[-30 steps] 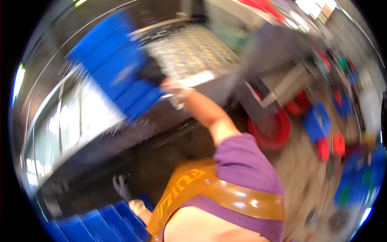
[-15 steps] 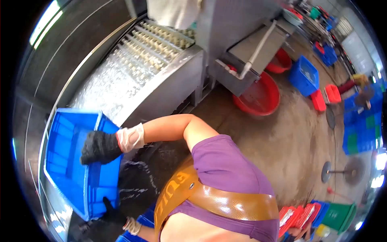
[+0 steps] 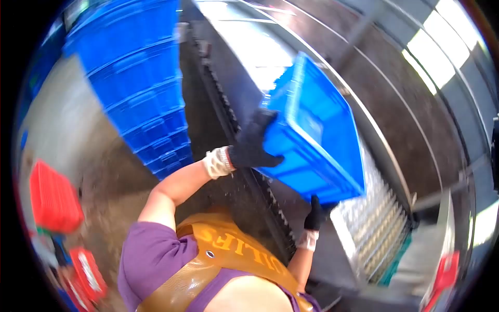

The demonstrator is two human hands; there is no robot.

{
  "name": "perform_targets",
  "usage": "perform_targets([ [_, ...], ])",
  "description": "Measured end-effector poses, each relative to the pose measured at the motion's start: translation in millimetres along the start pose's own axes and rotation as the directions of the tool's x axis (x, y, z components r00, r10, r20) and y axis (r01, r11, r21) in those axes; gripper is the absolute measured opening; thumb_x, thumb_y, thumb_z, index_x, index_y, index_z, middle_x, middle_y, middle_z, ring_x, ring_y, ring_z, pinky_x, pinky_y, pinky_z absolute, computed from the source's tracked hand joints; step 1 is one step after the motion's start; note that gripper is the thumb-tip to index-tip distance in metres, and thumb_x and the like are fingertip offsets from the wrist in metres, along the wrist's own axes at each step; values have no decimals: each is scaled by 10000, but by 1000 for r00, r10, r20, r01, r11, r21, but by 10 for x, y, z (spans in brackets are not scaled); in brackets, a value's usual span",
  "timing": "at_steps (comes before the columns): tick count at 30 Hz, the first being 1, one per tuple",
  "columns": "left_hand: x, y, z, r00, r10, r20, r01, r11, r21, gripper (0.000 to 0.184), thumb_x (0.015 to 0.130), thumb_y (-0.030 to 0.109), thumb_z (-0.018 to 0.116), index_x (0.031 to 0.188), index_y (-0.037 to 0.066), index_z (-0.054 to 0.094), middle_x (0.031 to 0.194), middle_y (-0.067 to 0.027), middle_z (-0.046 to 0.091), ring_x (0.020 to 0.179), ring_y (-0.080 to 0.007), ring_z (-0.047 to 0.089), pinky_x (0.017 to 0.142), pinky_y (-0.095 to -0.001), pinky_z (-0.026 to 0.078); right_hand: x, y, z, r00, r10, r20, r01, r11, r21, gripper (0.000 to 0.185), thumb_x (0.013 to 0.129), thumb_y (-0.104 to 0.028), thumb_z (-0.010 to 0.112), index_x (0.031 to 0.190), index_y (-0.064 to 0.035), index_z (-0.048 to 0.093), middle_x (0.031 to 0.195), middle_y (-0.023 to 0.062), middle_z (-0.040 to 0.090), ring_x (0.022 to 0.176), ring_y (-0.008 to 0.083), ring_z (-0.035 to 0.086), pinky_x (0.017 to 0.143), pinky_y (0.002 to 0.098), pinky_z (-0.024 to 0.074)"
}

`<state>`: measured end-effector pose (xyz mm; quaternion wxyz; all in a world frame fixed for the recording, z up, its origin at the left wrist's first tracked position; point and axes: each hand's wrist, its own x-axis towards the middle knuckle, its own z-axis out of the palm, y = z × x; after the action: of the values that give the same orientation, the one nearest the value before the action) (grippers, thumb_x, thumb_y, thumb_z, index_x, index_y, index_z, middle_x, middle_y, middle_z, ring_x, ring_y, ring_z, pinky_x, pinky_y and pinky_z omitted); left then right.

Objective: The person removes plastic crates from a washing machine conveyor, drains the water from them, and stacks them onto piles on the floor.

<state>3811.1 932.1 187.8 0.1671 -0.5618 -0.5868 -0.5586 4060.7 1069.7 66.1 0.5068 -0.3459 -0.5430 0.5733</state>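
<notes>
A blue plastic crate (image 3: 317, 161) is tilted over the edge of the metal machine, its open top facing up and to the right. Its inner walls and floor are partly in view. My left hand (image 3: 255, 140), in a black glove, grips the crate's near-left side with the thumb spread along the wall. My right hand (image 3: 315, 214), gloved in black too, holds the crate's lower right edge, thumb up against the side; its other fingers are hidden beneath. Below the crate lies a shiny wet conveyor bed (image 3: 382, 218) with rows of pale pieces.
A tall stack of blue crates (image 3: 140, 88) stands to the left on the wet floor. Red baskets (image 3: 54, 200) sit at the far left. A pale cloth (image 3: 416, 255) and a red object (image 3: 444, 278) are at the lower right.
My view has swung round to the left, bringing the crate stack into sight. The crate has turned and tilted. My left hand now grips its side and my right hand its lower edge.
</notes>
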Motion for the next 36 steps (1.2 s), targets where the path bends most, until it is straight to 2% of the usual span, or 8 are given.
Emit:
perform_targets([
  [5,704,363,-561,991,75,113,-92,984,154,938,472,354,773,1220,-17,345,1122,-244,390,1077,-394,393,919,-456,354,325,-202,613,949,-313,43,300,936,181,759,769,11,594,1371,-31,134,1364,161,274,1211,270,328,1019,423,265],
  [11,1632,388,-1671,869,448,-210,-256,770,585,827,620,493,718,1184,-35,424,1087,-236,463,1020,-350,478,858,-417,407,1108,-1540,1933,781,-541,313,458,836,303,609,792,-42,612,1293,4,269,1225,145,422,1078,227,425,940,356,357],
  [15,1954,401,-2769,754,496,-430,-33,683,730,785,594,517,715,1114,-31,505,1022,-204,561,988,-312,539,859,-377,425,1082,-2401,3121,629,-636,448,474,770,427,593,777,-76,648,1267,7,325,1212,137,453,1079,228,461,907,354,395],
  [19,1791,574,-3765,835,98,-541,322,710,626,820,583,475,746,1133,-72,481,1110,-251,523,1054,-326,503,894,-389,400,801,-2920,4284,480,-627,613,465,775,429,693,703,-158,736,1250,14,345,1163,156,506,1001,249,527,856,333,436],
  [21,1647,366,-4263,906,109,-408,201,739,644,682,599,467,744,1043,-23,574,927,-199,604,889,-270,584,786,-365,457,881,-2811,5025,377,-603,703,509,769,387,719,665,-189,767,1222,23,365,1120,168,537,979,258,542,845,335,443],
  [26,1113,-459,-5280,812,-188,-553,583,313,750,700,818,600,419,1031,-58,529,868,-281,586,890,-400,549,790,-419,424,605,-2414,6303,336,-680,652,525,710,470,767,596,-276,809,1159,18,379,1062,194,557,954,268,560,825,366,457],
  [32,853,-794,-5327,716,-171,-677,571,701,428,806,790,633,457,1185,-70,468,1159,-198,538,1096,-289,493,924,-336,363,306,-2496,6289,240,-572,784,381,799,465,636,683,-248,755,1140,24,407,1036,177,568,898,224,575,771,339,479],
  [36,723,-935,-5224,740,-106,-664,418,846,330,490,939,345,340,1263,-13,419,1302,-107,433,1218,-195,374,1039,-310,248,291,-2339,5987,188,-441,877,297,877,377,575,750,-292,694,1182,-17,433,1017,120,595,960,212,557,825,345,456],
])
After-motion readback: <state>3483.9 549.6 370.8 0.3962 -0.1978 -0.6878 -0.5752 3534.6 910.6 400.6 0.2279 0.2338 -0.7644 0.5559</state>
